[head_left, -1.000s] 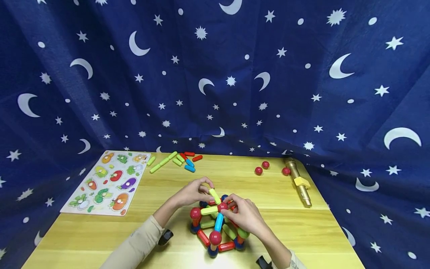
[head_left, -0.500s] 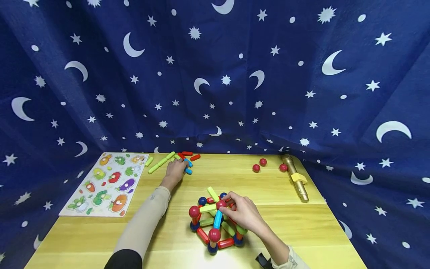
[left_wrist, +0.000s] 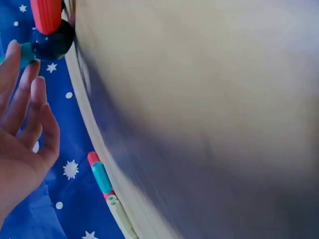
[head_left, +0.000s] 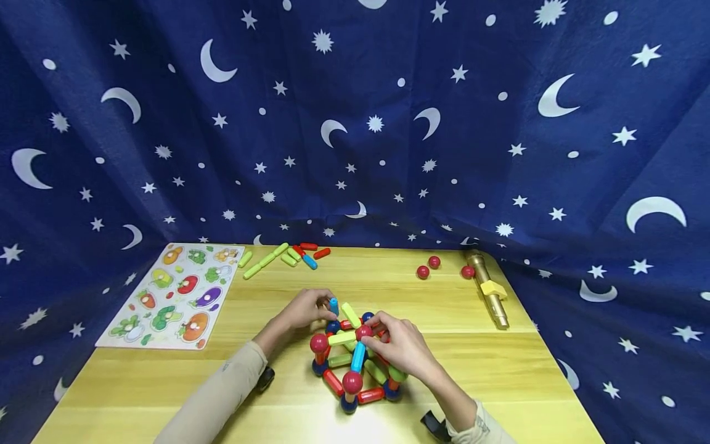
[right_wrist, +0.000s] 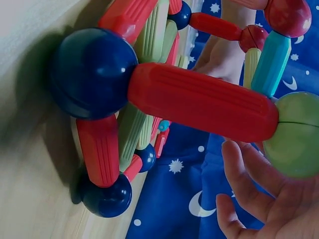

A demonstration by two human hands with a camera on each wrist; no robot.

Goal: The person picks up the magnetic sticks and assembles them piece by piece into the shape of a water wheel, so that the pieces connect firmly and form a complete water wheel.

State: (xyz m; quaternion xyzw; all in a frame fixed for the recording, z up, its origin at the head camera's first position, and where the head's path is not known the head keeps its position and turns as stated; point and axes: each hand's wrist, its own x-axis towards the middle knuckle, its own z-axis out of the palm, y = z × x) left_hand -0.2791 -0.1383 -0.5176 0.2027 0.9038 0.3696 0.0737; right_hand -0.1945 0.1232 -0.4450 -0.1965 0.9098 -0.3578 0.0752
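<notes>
A structure of magnetic rods and balls stands on the table, with dark blue balls [right_wrist: 94,72] and red rods [right_wrist: 199,102] low down. My left hand [head_left: 305,309] pinches a short blue rod [head_left: 333,306] upright at the back-left dark blue ball [head_left: 333,327]. In the left wrist view, the rod's end meets the ball [left_wrist: 54,42]. My right hand [head_left: 405,346] holds the red ball [head_left: 363,333] at the top between thumb and fingers. From that ball run two yellow-green rods [head_left: 341,338] and a blue rod [head_left: 358,357]. The back yellow-green rod [head_left: 350,314] has a free far end.
Several loose rods [head_left: 267,261] lie at the back left beside a vegetable puzzle board [head_left: 123,308]. Three red balls [head_left: 423,272] and a gold tube [head_left: 488,290] with a yellow block [head_left: 493,289] lie at the back right. A starry curtain [head_left: 377,166] hangs behind the table.
My left hand let go of the back yellow-green rod, reached to the loose rods, and came back to the structure with a blue rod. My right hand stays at the top red ball.
</notes>
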